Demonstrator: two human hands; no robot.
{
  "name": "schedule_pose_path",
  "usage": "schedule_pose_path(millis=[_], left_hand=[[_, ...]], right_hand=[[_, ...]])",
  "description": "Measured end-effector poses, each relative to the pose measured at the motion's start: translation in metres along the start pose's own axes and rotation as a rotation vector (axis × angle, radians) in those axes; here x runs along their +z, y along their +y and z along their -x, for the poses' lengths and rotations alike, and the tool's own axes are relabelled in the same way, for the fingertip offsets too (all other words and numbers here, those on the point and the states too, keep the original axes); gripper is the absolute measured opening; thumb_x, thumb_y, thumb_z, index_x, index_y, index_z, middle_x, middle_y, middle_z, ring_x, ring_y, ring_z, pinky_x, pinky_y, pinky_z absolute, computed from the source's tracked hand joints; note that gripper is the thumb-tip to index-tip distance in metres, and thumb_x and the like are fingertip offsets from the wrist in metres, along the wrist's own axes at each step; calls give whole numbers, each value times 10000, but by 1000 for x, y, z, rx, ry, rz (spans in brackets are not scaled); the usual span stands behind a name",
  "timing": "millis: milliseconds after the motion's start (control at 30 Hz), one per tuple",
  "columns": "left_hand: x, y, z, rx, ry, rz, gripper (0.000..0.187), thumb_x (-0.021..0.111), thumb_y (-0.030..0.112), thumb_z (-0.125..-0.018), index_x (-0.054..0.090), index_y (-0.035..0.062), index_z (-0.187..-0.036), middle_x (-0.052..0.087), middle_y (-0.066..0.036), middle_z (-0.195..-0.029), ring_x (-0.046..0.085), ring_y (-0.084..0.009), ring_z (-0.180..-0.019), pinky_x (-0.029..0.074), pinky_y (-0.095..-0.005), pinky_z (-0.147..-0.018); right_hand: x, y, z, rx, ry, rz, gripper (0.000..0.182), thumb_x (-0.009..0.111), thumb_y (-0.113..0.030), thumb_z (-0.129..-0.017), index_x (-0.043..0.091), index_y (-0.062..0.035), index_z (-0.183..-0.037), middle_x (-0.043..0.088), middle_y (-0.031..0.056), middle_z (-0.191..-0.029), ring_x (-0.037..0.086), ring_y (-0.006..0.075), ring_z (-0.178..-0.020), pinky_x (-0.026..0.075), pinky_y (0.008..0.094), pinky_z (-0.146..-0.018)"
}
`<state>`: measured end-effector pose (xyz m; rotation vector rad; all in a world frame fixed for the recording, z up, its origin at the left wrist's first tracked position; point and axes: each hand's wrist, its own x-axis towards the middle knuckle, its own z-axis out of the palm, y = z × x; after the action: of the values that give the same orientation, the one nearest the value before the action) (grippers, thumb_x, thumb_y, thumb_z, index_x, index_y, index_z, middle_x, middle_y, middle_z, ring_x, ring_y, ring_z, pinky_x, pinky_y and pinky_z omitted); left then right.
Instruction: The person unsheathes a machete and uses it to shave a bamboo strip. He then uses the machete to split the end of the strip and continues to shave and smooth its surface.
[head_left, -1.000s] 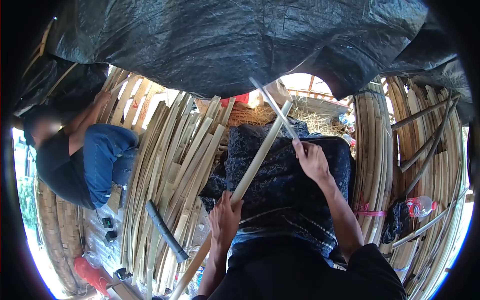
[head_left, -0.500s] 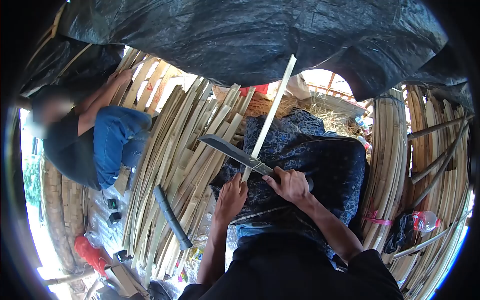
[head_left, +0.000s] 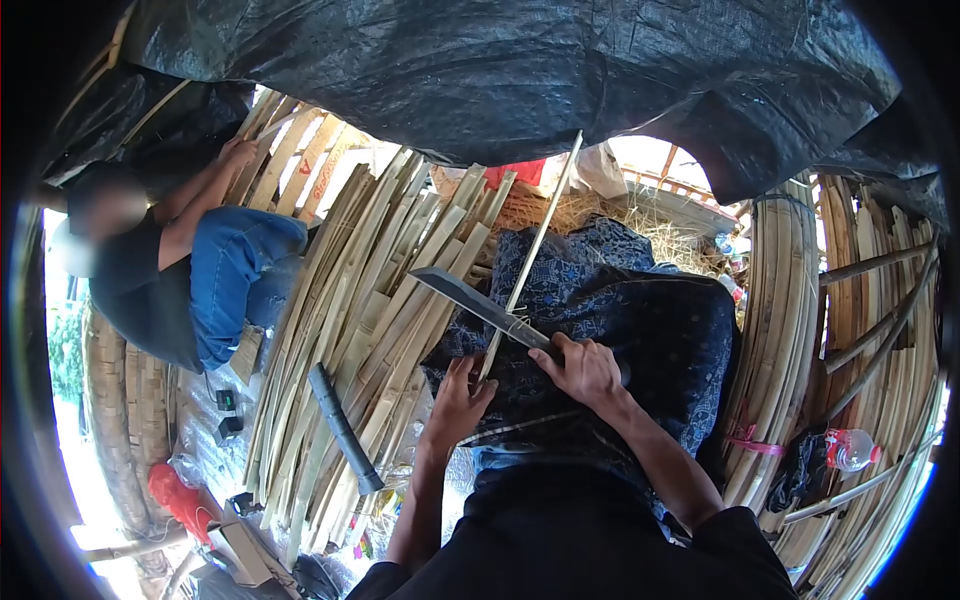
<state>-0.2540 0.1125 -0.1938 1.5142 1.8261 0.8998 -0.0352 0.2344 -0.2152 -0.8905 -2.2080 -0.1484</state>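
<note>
My left hand (head_left: 462, 400) is closed round the near end of a thin bamboo strip (head_left: 540, 230), which points away from me, narrow edge up. In my right hand (head_left: 583, 370) is the handle of a machete (head_left: 470, 298). Its dark blade crosses the strip just beyond my left hand and points to the upper left. Small curled shavings (head_left: 518, 322) sit where blade and strip meet. Under both lies a dark blue patterned cloth (head_left: 660, 330) spread over my lap.
Split bamboo slats (head_left: 370, 300) lie piled at left, with a dark sheathlike object (head_left: 343, 425) on them. Another person (head_left: 150, 250) sits beyond. A tied bamboo bundle (head_left: 778, 300) and a plastic bottle (head_left: 853, 450) are at right. Black tarp (head_left: 500, 80) hangs overhead.
The strip has turned from its broad face to its narrow edge, and its far end has dropped slightly. My left fingers have shifted on it. The machete has moved slightly right.
</note>
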Motion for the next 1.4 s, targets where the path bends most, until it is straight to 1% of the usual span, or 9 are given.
schedule_pose_path(millis=[200, 300, 467, 700, 933, 1067, 1133, 1267, 1400], left_hand=[[-13, 14, -1, -166, -78, 59, 433, 691, 123, -967, 518, 4, -1346, 679, -227, -1199, 718, -387, -917, 562, -427, -767], [-6, 9, 2, -52, -2, 78, 399, 626, 172, -1013, 525, -4, -1357, 681, -264, -1205, 710, -423, -970, 558, -452, -799], [1, 52, -17, -10, 12, -227, 401, 490, 207, -1065, 472, 33, -1426, 676, -313, -1065, 659, -464, -947, 539, -523, -778], [31, 65, -32, -191, -32, -403, 301, 422, 217, -1081, 494, 5, -1281, 686, -277, -806, 673, -462, -737, 529, -574, -614], [15, 63, -4, -238, -112, -454, 335, 421, 195, -1078, 479, 16, -1356, 681, -273, -775, 672, -457, -706, 528, -561, -605], [5, 63, 36, -162, -49, -379, 333, 450, 179, -1068, 495, 16, -1355, 678, -278, -772, 669, -451, -672, 516, -555, -600], [-4, 77, 51, -297, -144, -345, 296, 447, 183, -1070, 509, -13, -1283, 663, -318, -809, 653, -503, -747, 487, -598, -655], [-11, 79, 62, -315, -161, -406, 257, 448, 193, -1073, 512, 1, -1233, 670, -272, -745, 658, -457, -652, 499, -578, -597], [-6, 71, 46, -277, -133, -397, 234, 444, 201, -1075, 507, 2, -1181, 663, -276, -735, 657, -466, -669, 496, -586, -609]], right_hand=[[3, 3, 0, 104, -70, -113, 446, 770, -480, -889, 652, -51, -894, 520, 28, -522, 545, 178, -402, 451, 310, -391], [-3, 3, -3, 141, -118, -154, 441, 769, -479, -890, 645, -55, -884, 518, 35, -493, 552, 200, -386, 455, 329, -379], [-11, 3, -3, 60, -12, -28, 444, 773, -470, -890, 660, -42, -923, 571, 42, -595, 568, 175, -453, 465, 313, -418], [-23, -4, -4, 1, 2, -7, 451, 841, -410, -836, 675, -19, -985, 618, 19, -737, 579, 140, -553, 485, 289, -510], [-9, -3, 13, -59, -22, -25, 450, 797, -469, -865, 703, -37, -951, 593, 10, -714, 570, 135, -566, 481, 270, -518], [-4, 10, 6, -38, 44, 255, 473, 756, -563, -865, 715, -93, -900, 500, -8, -643, 526, 134, -523, 458, 261, -508], [-2, 20, 6, -89, 102, 352, 456, 753, -557, -870, 718, -102, -888, 501, -6, -643, 521, 129, -520, 454, 255, -504], [-6, 15, 12, 87, -225, 75, 441, 740, -549, -885, 714, -108, -868, 475, -12, -632, 522, 117, -549, 465, 243, -544], [-9, 11, 13, -59, 56, 274, 422, 734, -539, -893, 715, -118, -869, 501, -17, -633, 525, 108, -552, 469, 244, -553]])
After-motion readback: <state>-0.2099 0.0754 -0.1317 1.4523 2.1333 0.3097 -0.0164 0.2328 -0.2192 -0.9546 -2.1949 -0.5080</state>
